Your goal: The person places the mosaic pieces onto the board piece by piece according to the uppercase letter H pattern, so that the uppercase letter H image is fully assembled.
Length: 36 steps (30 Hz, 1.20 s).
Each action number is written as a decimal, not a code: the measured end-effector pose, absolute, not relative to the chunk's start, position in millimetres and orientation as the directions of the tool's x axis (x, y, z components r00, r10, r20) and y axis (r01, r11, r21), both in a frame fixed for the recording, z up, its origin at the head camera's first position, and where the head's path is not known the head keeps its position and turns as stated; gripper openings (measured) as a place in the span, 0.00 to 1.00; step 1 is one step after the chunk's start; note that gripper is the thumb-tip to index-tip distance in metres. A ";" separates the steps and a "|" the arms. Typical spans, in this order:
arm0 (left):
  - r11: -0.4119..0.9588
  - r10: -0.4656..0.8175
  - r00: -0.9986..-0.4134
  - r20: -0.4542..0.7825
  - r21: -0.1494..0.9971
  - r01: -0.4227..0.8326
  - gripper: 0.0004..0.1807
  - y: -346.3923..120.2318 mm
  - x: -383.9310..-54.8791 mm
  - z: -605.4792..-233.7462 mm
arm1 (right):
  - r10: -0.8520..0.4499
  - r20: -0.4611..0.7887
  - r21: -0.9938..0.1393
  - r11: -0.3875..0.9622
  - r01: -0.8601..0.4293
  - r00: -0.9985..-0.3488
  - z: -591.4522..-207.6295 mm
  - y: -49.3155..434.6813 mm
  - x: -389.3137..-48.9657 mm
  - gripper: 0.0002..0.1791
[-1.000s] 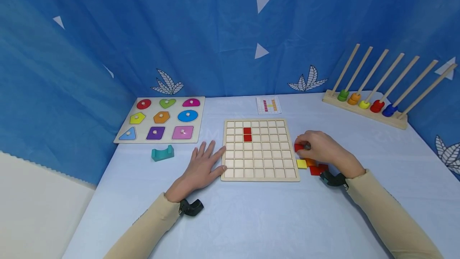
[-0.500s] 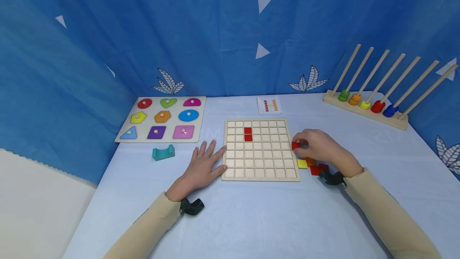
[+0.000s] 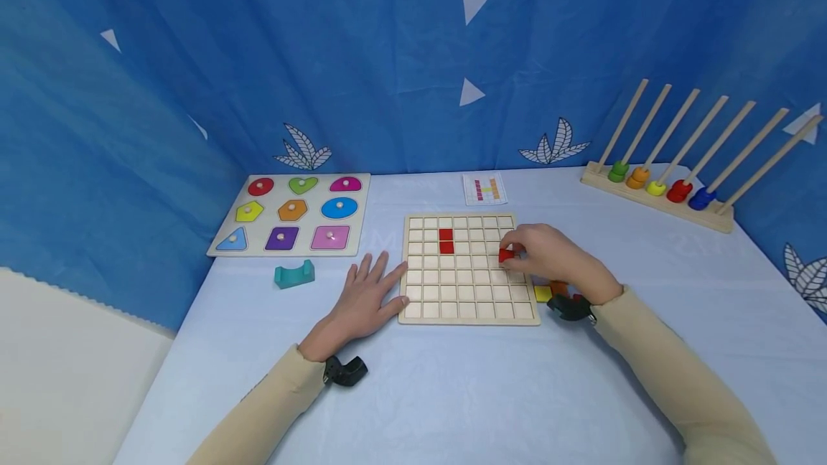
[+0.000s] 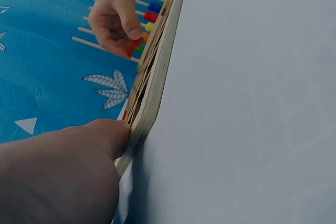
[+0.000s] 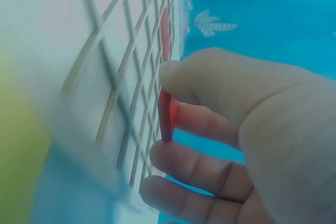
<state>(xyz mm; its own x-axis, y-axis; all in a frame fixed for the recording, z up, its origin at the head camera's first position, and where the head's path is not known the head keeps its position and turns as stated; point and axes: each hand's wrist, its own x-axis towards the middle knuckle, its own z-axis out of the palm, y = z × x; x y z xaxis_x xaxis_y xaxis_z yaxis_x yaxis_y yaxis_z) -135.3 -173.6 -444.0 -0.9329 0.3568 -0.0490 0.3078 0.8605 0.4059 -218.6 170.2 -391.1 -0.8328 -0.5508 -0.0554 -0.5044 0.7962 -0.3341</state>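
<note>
A wooden grid board (image 3: 468, 285) lies in the middle of the table, with two red square tiles (image 3: 446, 241) set one above the other in its upper part. My right hand (image 3: 549, 255) pinches another red tile (image 3: 507, 255) between thumb and fingers, over the board's right side. In the right wrist view that red tile (image 5: 166, 116) stands edge-on near the grid. My left hand (image 3: 365, 303) lies flat with fingers spread, its thumb and index finger touching the board's left edge. In the left wrist view the thumb (image 4: 107, 135) rests against the board's rim.
Yellow (image 3: 543, 294) and orange tiles (image 3: 559, 288) lie right of the board, partly under my right wrist. A pattern card (image 3: 484, 189) is behind it. A shape puzzle (image 3: 291, 214) and a teal block (image 3: 294, 275) sit left. A peg abacus (image 3: 659, 192) stands back right.
My right hand has picked up the red tile from beside the board and carried it left, over the grid. The left hand stays in place at the board's edge.
</note>
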 end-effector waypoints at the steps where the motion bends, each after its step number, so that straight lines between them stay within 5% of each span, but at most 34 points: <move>1: 0.860 0.356 -0.933 -0.048 0.407 0.308 0.36 -173.8 -135.2 -444.5 | -0.564 -0.048 -0.339 0.786 -0.517 -0.825 -391.0 166.7 -219.4 0.17; 13: 0.856 0.362 -0.931 -0.039 0.410 0.315 0.36 -174.6 -135.5 -446.7 | -0.678 0.018 -0.316 0.693 -0.648 -0.734 -394.8 132.0 -227.1 0.13; 36: 0.857 0.357 -0.933 -0.043 0.412 0.308 0.36 -174.4 -136.9 -447.9 | -0.683 0.000 -0.365 0.680 -0.636 -0.731 -393.3 90.3 -231.5 0.14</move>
<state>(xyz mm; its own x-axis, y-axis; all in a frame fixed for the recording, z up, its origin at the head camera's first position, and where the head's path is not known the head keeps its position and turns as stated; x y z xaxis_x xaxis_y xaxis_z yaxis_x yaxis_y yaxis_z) -136.9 -174.4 -447.9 -0.9333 0.3565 -0.0431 0.3084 0.8573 0.4121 -231.5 90.3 -393.3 -0.7308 -0.6826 0.0001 -0.6356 0.6804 -0.3647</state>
